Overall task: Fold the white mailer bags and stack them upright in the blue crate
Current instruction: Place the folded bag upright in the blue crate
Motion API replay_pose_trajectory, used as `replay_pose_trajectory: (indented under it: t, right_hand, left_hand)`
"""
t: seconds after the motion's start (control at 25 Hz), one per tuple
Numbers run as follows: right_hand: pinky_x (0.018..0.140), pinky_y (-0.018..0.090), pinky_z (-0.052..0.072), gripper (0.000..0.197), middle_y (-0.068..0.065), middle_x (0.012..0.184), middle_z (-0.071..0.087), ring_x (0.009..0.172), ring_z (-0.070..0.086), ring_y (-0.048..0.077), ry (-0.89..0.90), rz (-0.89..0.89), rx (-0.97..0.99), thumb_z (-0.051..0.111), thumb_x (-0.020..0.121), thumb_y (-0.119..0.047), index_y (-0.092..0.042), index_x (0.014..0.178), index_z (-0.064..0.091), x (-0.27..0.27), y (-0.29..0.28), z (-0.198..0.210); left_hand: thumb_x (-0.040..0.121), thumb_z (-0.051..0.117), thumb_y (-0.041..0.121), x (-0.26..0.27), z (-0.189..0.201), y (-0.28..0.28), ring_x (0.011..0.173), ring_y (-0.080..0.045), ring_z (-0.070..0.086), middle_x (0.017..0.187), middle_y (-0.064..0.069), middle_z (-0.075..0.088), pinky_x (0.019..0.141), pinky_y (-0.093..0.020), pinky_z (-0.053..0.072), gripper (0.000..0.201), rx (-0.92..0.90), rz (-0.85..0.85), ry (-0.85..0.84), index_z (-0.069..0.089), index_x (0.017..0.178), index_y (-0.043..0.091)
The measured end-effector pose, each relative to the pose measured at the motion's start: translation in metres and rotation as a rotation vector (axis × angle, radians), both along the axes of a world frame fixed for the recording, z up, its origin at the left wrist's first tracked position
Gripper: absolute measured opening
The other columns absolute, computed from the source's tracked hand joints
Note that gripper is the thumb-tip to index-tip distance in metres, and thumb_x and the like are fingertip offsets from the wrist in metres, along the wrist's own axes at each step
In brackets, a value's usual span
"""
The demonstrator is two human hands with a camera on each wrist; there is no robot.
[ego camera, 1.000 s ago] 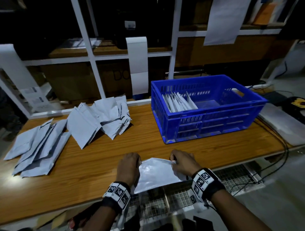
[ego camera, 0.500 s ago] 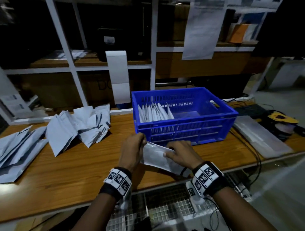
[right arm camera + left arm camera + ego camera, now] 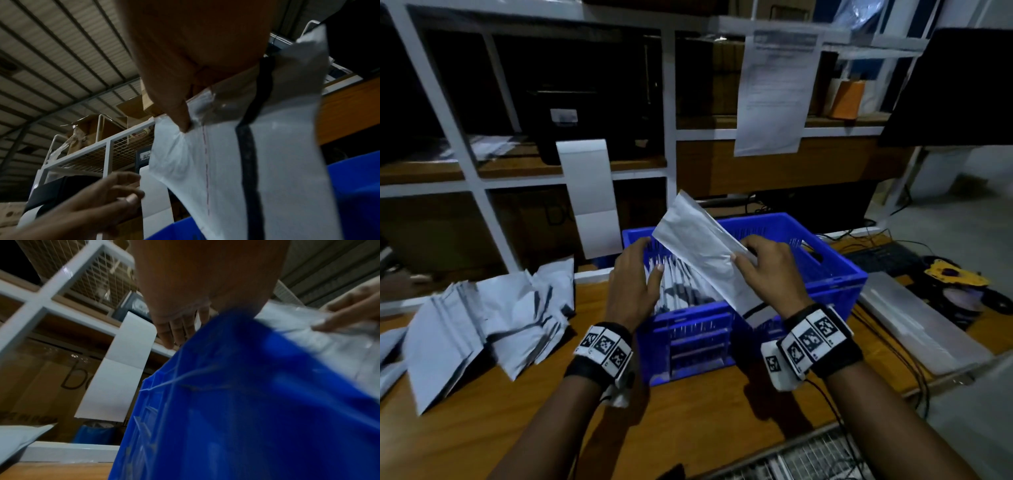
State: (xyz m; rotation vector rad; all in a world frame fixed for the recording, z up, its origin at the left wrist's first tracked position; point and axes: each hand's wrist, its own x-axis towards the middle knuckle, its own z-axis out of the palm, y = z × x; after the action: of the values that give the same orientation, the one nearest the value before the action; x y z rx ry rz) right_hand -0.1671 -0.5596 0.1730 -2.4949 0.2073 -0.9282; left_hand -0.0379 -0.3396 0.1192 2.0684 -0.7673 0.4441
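White folded mailer bag [image 3: 705, 253] pinched in right hand [image 3: 767, 270], tilted over blue crate [image 3: 835, 274] | left hand [image 3: 633, 281] open, parting upright bags [image 3: 681, 287] | risk: row slumps, bag unfolds or lands flat.

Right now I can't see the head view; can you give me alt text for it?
The right hand grips a folded white plastic mailer bag slanted over the blue plastic crate, while the left hand touches the upright row of folded mailers inside. Loose white mailers lie left on the wooden table.
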Motion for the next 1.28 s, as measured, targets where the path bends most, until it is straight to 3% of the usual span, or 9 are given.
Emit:
replay_pose_trajectory:
  t: [0.2, 0.36, 0.52, 0.64, 0.8, 1.0, 1.16, 1.28]
  right_hand:
    - [0.060, 0.030, 0.039, 0.016, 0.008, 0.079, 0.068, 0.071, 0.061, 0.027, -0.059, -0.120, 0.059, 0.065, 0.089, -0.026, -0.011, 0.094, 0.069, 0.053, -0.015, 0.013]
    - [0.064, 0.038, 0.052, 0.016, 0.010, 0.084, 0.070, 0.076, 0.063, 0.029, 0.037, -0.174, 0.097, 0.063, 0.087, -0.023, -0.011, 0.096, 0.068, 0.094, -0.036, 0.025]
    - [0.074, 0.045, 0.055, 0.015, 0.019, 0.094, 0.068, 0.089, 0.063, 0.038, 0.357, -0.245, 0.043, 0.060, 0.084, -0.010, -0.004, 0.096, 0.067, 0.132, -0.064, 0.030]
    - [0.081, 0.041, 0.052, 0.027, 0.021, 0.115, 0.062, 0.105, 0.060, 0.039, 0.581, -0.222, 0.027, 0.059, 0.089, -0.004, -0.004, 0.116, 0.059, 0.149, -0.081, 0.030]
    - [0.075, 0.037, 0.041, 0.043, 0.026, 0.126, 0.057, 0.114, 0.057, 0.040, 0.852, -0.179, -0.056, 0.055, 0.095, -0.007, 0.000, 0.135, 0.038, 0.170, -0.092, 0.029]
    - [0.074, 0.038, 0.041, 0.062, 0.027, 0.122, 0.059, 0.109, 0.060, 0.039, 1.004, -0.198, -0.089, 0.055, 0.098, -0.012, -0.001, 0.147, 0.018, 0.176, -0.100, 0.018]
    - [0.068, 0.039, 0.045, 0.076, 0.019, 0.086, 0.059, 0.077, 0.059, 0.032, 1.034, -0.209, -0.111, 0.055, 0.096, -0.009, -0.014, 0.153, 0.005, 0.168, -0.113, 0.007]
    - [0.056, 0.035, 0.043, 0.079, 0.018, 0.079, 0.057, 0.064, 0.053, 0.029, 1.079, -0.218, -0.156, 0.049, 0.095, -0.002, -0.022, 0.155, 0.002, 0.164, -0.114, 0.009]
  left_hand:
    - [0.094, 0.051, 0.045, 0.071, -0.011, -0.022, 0.132, -0.034, 0.047, 0.144, -0.014, 0.051, 0.102, -0.048, 0.037, 0.064, 0.356, -0.034, 0.106, 0.043, 0.147, 0.010]
    - [0.086, 0.039, 0.058, 0.094, -0.014, -0.028, 0.139, -0.027, 0.039, 0.150, -0.008, 0.045, 0.106, -0.046, 0.027, 0.077, 0.423, -0.031, 0.150, 0.036, 0.151, 0.018]
    - [0.095, 0.059, 0.049, 0.098, -0.022, -0.028, 0.147, -0.026, 0.025, 0.159, -0.005, 0.030, 0.113, -0.056, 0.022, 0.079, 0.336, -0.009, 0.143, 0.020, 0.157, 0.022]
    - [0.092, 0.065, 0.048, 0.103, -0.027, -0.029, 0.151, -0.029, 0.017, 0.164, -0.008, 0.021, 0.117, -0.059, 0.023, 0.088, 0.303, 0.022, 0.193, 0.012, 0.159, 0.024]
    - [0.091, 0.068, 0.045, 0.106, -0.031, -0.028, 0.149, -0.033, 0.021, 0.162, -0.012, 0.024, 0.116, -0.060, 0.026, 0.090, 0.271, 0.034, 0.255, 0.013, 0.159, 0.022]
    - [0.091, 0.069, 0.041, 0.105, -0.033, -0.025, 0.150, -0.031, 0.021, 0.164, -0.010, 0.021, 0.120, -0.054, 0.025, 0.088, 0.239, 0.026, 0.320, 0.017, 0.158, 0.020]
    - [0.091, 0.070, 0.038, 0.106, -0.033, -0.026, 0.152, -0.028, 0.019, 0.166, -0.007, 0.017, 0.122, -0.050, 0.023, 0.086, 0.229, 0.042, 0.353, 0.021, 0.158, 0.020]
    - [0.091, 0.071, 0.036, 0.103, -0.029, -0.026, 0.152, -0.026, 0.020, 0.167, -0.004, 0.014, 0.121, -0.050, 0.025, 0.083, 0.208, 0.045, 0.375, 0.024, 0.158, 0.020]
